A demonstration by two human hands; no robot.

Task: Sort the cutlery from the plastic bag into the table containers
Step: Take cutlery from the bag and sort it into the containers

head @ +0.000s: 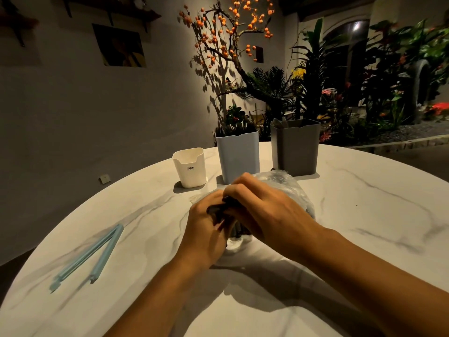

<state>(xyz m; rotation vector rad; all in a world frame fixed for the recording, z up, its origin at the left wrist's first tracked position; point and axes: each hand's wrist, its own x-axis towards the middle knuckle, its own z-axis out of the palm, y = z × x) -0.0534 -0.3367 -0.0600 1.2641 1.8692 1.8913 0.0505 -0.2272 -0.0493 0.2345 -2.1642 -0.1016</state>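
Observation:
A clear plastic bag [284, 188] lies on the white marble table [364, 215], mostly hidden under my hands. My left hand [206, 229] grips a bundle of black cutlery [215, 211] at the bag's near end. My right hand [262, 207] lies over the bag with its fingers curled onto the same black cutlery. Behind the bag stand three containers: a small white one [190, 167] on the left, a tall light-blue one [238, 156] with dark cutlery standing in it, and a tall grey one [295, 147] with grey cutlery showing at its rim.
A light-blue bag sealing clip [94, 251] lies open on the table at the left. Beyond the table's far edge are a wall, a branch with orange fruits and dense plants.

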